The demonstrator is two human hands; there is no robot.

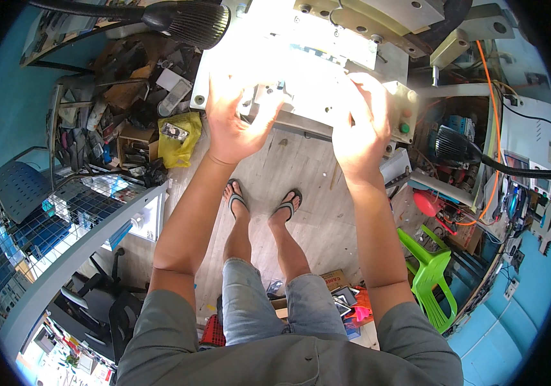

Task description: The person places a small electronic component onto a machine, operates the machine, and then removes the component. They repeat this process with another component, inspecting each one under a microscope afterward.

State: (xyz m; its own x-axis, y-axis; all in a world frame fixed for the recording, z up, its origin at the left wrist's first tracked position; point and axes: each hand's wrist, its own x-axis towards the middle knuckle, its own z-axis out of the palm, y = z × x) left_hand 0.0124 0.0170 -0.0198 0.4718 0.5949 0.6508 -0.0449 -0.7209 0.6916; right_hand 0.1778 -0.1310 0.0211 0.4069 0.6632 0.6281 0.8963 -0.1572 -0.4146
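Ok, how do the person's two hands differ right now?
The left hand has its thumb spread wide; the right hand keeps its thumb closer in. The right hand is nearer the green button; the left hand is farther away. Both are bare, at the machine, their fingertips largely lost in glare.

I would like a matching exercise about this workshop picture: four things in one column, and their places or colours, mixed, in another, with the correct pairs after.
Column one:
1. Right hand
2. Plastic bag
3. Plastic chair
4. Denim shorts

Column two:
A. Bright green
B. Pale blue
C. Just left of the green push button
D. Yellow

Pairs: 1-C, 2-D, 3-A, 4-B
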